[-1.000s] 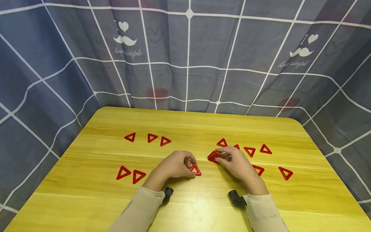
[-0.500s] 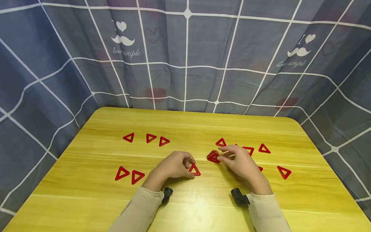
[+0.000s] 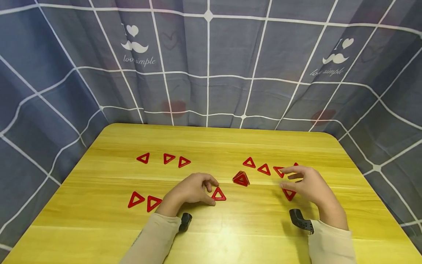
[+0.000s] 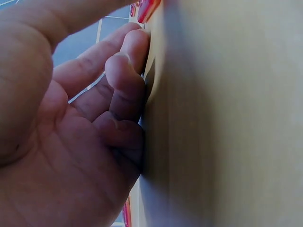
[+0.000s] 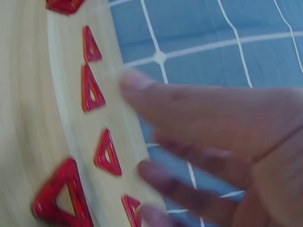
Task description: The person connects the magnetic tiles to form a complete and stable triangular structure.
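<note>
My left hand (image 3: 194, 190) rests low on the table, thumb and index finger at the edges of a flat red triangular frame tile (image 3: 219, 199). In the left wrist view its other fingers are curled against the wood, and a bit of red tile (image 4: 149, 9) shows at the top. Right of it a small red pyramid of such tiles (image 3: 242, 180) stands by itself. Over the tiles at the right hovers my right hand (image 3: 310, 185), fingers spread and holding nothing. Just below its fingertips lies one red tile (image 3: 290, 198), larger in the right wrist view.
Two tiles lie beside my left forearm, one of them a red triangle (image 3: 136, 205). Three more lie at the back left, among them a triangle (image 3: 180, 162). At the back right is a row with a triangle (image 3: 249, 167). A grey checked curtain (image 3: 227, 91) hangs behind the table (image 3: 230, 234).
My right hand has let go of the pyramid and moved right, over the loose tiles. The left hand stays at its tile. The head view has shifted slightly.
</note>
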`<control>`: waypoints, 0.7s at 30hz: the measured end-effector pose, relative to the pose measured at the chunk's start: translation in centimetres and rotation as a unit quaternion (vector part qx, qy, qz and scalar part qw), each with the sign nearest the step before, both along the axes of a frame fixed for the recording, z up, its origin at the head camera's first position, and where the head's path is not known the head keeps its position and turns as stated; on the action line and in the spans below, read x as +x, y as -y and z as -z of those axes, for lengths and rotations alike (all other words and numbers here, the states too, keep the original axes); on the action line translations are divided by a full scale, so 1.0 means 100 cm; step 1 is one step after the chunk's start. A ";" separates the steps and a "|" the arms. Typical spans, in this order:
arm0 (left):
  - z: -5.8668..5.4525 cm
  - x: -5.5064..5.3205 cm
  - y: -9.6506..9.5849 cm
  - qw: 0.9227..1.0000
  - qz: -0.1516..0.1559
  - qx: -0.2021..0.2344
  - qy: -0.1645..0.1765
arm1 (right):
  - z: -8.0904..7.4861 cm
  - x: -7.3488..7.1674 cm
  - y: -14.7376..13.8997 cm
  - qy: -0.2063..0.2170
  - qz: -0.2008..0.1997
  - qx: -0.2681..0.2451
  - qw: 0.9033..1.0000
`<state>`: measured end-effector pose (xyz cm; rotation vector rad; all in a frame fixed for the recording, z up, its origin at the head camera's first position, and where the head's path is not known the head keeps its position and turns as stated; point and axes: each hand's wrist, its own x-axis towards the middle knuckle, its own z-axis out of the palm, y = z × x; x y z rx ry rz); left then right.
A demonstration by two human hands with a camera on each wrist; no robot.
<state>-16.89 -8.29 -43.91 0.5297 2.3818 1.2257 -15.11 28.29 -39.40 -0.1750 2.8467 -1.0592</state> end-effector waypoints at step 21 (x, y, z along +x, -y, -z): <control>0.004 -0.001 0.002 1.000 0.012 0.006 0.000 | 0.025 -0.005 -0.016 0.100 0.022 0.030 0.994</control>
